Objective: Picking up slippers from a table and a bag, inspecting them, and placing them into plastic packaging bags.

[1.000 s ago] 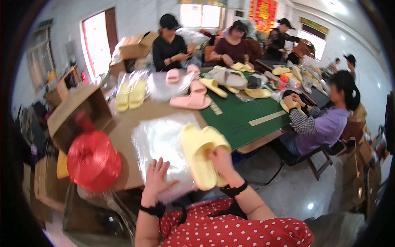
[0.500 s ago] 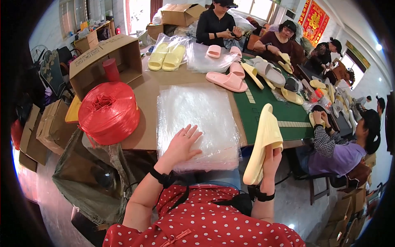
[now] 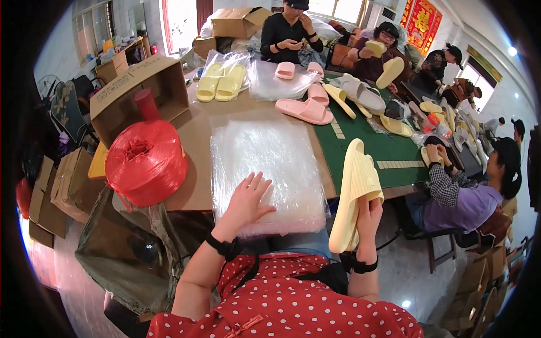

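My left hand (image 3: pixel 248 201) lies flat with fingers spread on a stack of clear plastic bags (image 3: pixel 265 152) at the table's near edge. In my right hand (image 3: pixel 368 219) is a pale yellow slide slipper (image 3: pixel 354 191), held upright by its strap, toe end up, to the right of the bags. Past the stack, a pair of yellow slippers (image 3: pixel 221 83) sits in a clear bag. Pink slippers (image 3: pixel 305 111) lie beyond the stack to the right, some of them on other clear bags (image 3: pixel 270 81).
A big red roll of plastic twine (image 3: pixel 146 163) stands left of the bags, before an open cardboard box (image 3: pixel 135 84). More slippers lie on the green mat (image 3: pixel 360 152). A co-worker in purple (image 3: pixel 459 203) sits at right; others work across the table.
My right hand and the slipper have shifted slightly left, with the strap turned more into view. My left hand stays on the bags. A co-worker across the table has raised yellow slippers.
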`<action>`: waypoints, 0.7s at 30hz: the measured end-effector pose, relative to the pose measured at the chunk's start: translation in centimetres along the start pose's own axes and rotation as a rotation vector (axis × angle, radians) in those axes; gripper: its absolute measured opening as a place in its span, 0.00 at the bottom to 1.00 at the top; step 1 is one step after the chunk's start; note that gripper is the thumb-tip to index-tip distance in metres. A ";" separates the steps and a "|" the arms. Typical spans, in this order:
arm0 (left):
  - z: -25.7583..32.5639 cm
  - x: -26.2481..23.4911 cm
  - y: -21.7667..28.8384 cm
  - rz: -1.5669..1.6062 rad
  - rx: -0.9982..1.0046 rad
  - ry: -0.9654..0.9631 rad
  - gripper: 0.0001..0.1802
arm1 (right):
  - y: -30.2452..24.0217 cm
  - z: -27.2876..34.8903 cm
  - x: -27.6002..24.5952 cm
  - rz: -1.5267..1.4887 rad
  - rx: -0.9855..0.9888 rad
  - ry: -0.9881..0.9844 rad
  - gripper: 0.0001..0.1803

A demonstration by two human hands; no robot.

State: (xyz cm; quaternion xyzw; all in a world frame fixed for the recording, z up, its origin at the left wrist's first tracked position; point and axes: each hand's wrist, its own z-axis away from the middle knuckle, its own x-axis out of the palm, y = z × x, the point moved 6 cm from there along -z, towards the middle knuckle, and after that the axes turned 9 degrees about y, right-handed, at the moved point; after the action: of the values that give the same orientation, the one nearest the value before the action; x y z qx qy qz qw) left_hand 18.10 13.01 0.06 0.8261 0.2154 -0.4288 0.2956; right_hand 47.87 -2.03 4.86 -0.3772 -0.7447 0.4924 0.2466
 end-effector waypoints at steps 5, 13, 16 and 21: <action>1.5 -0.5 -0.7 0.048 0.006 0.056 0.31 | 1.0 0.3 0.5 0.067 0.015 -0.027 0.18; 0.1 -3.3 -0.7 0.282 -0.243 0.162 0.16 | -0.3 1.1 0.6 0.036 -0.010 -0.073 0.17; 0.3 -2.8 -2.0 0.357 -0.432 0.209 0.14 | -0.9 1.3 0.8 -0.035 -0.016 -0.080 0.16; 0.0 -2.4 -3.3 0.285 -0.454 0.336 0.15 | -0.6 1.6 1.4 -0.093 0.010 -0.087 0.17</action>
State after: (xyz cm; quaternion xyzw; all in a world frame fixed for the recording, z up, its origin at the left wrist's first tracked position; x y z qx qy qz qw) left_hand 14.82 15.19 1.11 0.8201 0.2335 -0.1813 0.4900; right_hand 45.65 -1.97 4.78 -0.3190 -0.7690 0.5001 0.2384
